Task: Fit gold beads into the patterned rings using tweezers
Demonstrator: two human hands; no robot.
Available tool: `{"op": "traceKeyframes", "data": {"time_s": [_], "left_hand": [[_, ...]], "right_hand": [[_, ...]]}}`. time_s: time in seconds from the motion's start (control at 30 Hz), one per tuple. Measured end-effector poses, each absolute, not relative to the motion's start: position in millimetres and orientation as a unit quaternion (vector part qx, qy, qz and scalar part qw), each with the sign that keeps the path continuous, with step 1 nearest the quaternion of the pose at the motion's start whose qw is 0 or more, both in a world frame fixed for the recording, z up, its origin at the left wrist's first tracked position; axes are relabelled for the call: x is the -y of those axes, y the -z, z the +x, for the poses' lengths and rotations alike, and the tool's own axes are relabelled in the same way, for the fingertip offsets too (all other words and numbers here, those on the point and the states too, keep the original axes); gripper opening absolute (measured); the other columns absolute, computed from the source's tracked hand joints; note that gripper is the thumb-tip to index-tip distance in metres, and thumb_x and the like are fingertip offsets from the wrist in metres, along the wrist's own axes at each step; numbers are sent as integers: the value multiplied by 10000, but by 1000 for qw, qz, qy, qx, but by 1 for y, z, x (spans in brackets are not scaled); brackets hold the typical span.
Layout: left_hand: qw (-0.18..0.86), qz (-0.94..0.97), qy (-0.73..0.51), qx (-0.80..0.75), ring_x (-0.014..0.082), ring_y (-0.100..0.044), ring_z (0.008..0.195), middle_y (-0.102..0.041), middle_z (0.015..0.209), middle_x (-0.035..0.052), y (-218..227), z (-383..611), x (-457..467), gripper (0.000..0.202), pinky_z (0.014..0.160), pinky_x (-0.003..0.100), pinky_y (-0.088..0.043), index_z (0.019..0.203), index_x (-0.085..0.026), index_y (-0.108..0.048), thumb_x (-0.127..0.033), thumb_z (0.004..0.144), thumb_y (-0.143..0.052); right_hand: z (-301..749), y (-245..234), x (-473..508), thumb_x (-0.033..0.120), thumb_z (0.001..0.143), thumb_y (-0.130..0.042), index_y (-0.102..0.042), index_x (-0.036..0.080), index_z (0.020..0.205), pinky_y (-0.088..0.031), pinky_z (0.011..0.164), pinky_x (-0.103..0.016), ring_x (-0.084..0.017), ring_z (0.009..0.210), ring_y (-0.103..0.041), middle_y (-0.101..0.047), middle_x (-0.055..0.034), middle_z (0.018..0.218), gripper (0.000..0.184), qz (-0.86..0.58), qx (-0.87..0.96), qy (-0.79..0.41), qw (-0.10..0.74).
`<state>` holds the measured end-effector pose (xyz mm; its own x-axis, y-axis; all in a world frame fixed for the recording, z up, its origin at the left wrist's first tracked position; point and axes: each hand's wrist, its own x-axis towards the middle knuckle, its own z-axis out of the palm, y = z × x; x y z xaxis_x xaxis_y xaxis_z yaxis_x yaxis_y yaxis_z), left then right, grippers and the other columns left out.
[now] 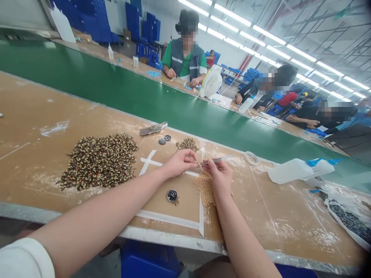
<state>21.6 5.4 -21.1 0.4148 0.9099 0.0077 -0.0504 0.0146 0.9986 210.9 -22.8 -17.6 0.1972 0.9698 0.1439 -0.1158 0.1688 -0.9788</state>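
My left hand point(179, 162) is pinched shut on a tiny part that I cannot make out, its fingertips meeting the tip of metal tweezers point(217, 159). My right hand point(220, 174) is closed around those tweezers. Both hands hover over a heap of small tan beads point(205, 189) inside a white tape outline point(171, 219) on the brown worktable point(34, 127). A round black part point(172, 195) lies just below my left wrist. A large pile of dark red-and-cream curved pieces point(100, 160) lies to the left.
A smaller pile of pieces point(188, 144), two dark discs point(164, 139) and a flat metal tool point(153, 129) lie beyond my hands. A tape ring point(251, 157) and a toppled white bottle point(298, 170) lie to the right. Behind runs a green conveyor belt point(139, 92); other people sit across it.
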Motion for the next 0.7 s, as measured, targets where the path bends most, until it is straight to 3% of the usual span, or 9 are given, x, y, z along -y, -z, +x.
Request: {"op": "traceKeyframes", "data": {"time_s": [0.3, 0.47, 0.7], "left_hand": [[606, 577, -398, -376, 63, -325, 374, -538, 546, -78, 23, 21, -4, 393, 377, 194, -228, 898, -222, -534, -487, 765, -792], [611, 561, -403, -388, 54, -369, 380, -658, 665, -29, 25, 21, -4, 453, 387, 193, -271, 889, -213, -530, -511, 721, -827], [622, 556, -409, -371, 56, -399, 378, -659, 673, -25, 29, 22, -4, 442, 393, 198, -296, 865, -210, -526, -480, 717, -843]], "right_hand": [[210, 19, 22, 418, 776, -864, -750, 164, 917, -682, 789, -358, -241, 794, -790, -804, -88, 898, 312, -459, 453, -460, 610], [211, 24, 22, 420, 748, -883, -765, 166, 921, -681, 769, -328, -242, 784, -794, -805, -94, 882, 330, -456, 448, -466, 612], [214, 30, 20, 418, 739, -889, -784, 182, 933, -682, 810, -361, -277, 831, -794, -802, -111, 897, 323, -461, 455, -465, 603]]}}
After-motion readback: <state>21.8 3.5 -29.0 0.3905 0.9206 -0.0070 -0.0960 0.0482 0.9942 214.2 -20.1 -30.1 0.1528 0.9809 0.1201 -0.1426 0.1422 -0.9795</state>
